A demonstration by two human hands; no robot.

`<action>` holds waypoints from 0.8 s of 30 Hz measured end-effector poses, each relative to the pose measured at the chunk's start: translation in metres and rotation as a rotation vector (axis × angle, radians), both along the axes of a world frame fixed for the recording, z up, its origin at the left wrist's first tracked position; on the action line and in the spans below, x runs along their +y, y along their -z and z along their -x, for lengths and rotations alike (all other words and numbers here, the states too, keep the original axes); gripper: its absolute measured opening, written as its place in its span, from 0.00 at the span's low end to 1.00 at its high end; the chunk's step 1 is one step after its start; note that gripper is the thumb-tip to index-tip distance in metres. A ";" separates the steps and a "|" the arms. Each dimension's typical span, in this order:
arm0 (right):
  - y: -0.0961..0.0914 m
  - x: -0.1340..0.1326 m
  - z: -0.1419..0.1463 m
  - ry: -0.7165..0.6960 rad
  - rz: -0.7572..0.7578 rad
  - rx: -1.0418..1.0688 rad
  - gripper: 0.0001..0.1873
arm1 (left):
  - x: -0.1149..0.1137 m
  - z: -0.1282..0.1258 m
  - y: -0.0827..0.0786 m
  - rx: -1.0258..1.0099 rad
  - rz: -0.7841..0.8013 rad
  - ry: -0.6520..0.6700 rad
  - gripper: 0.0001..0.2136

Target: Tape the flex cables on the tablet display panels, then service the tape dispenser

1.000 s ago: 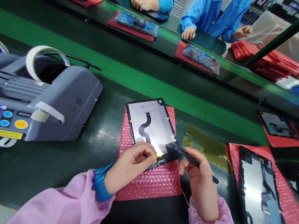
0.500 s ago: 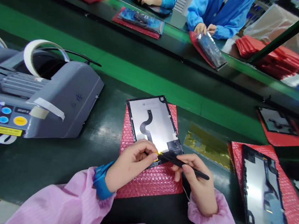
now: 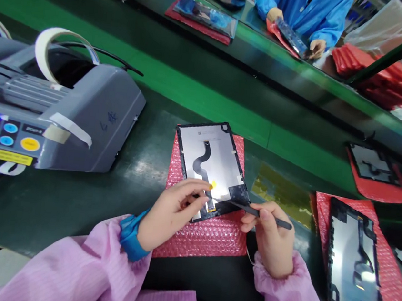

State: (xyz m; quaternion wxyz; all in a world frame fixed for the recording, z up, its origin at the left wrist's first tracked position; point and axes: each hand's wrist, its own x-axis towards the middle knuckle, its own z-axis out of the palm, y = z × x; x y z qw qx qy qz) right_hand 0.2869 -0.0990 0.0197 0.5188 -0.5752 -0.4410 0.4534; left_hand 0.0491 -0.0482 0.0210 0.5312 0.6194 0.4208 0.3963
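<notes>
A tablet screen (image 3: 221,160) lies back side up, with a dark curved flex cable (image 3: 200,162) running down its silvery back. Beneath it is a pink bubble-wrap bag (image 3: 209,244). My left hand (image 3: 171,209) reaches over the screen's lower left part, fingers curled, with a small piece of yellow tape (image 3: 213,185) at the index fingertip. Whether the thumb also touches the tape is unclear. My right hand (image 3: 273,232) grips black tweezers (image 3: 264,213), their thin tips pointing left over the screen's lower edge, close to my left thumb.
On the left stands a grey tape dispenser (image 3: 93,110) with lit buttons. A yellow film sheet (image 3: 279,190) lies right of the screen. Another screen (image 3: 356,262) rests on red bags at right. Across the bench, a person in blue handles a bagged part (image 3: 292,38).
My left fingertips have parted a little and lifted off the cable's end, which now shows. The tweezers have turned flatter. The view has shifted, and the co-worker's hands have spread apart.
</notes>
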 end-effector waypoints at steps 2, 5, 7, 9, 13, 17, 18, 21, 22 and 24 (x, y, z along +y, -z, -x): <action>0.001 0.003 -0.006 -0.044 0.026 -0.020 0.14 | -0.002 0.008 0.000 0.110 -0.132 -0.057 0.10; 0.004 0.006 -0.013 -0.140 0.077 -0.050 0.13 | -0.007 0.015 0.001 0.193 -0.232 -0.039 0.08; 0.007 0.007 -0.013 -0.180 0.038 -0.006 0.13 | -0.009 0.014 0.000 0.178 -0.224 -0.005 0.07; 0.008 0.009 -0.009 -0.203 -0.062 0.060 0.13 | -0.010 0.011 0.000 0.142 -0.206 0.011 0.06; -0.002 0.017 0.011 -0.262 -0.207 -0.041 0.04 | -0.007 0.003 -0.001 0.116 -0.201 0.007 0.05; -0.017 0.030 0.033 -0.274 -0.126 -0.091 0.17 | -0.006 0.002 -0.003 0.114 -0.173 0.032 0.06; -0.019 0.033 0.036 -0.270 -0.094 -0.087 0.19 | -0.007 0.002 -0.003 0.113 -0.169 0.035 0.06; -0.022 0.039 0.041 -0.274 -0.013 -0.099 0.21 | -0.008 0.003 -0.004 0.110 -0.182 0.037 0.06; -0.023 0.040 0.041 -0.288 0.009 -0.101 0.22 | -0.009 0.003 -0.004 0.107 -0.192 0.039 0.06; -0.025 0.041 0.040 -0.327 0.047 -0.110 0.24 | -0.009 0.003 -0.004 0.101 -0.214 0.045 0.06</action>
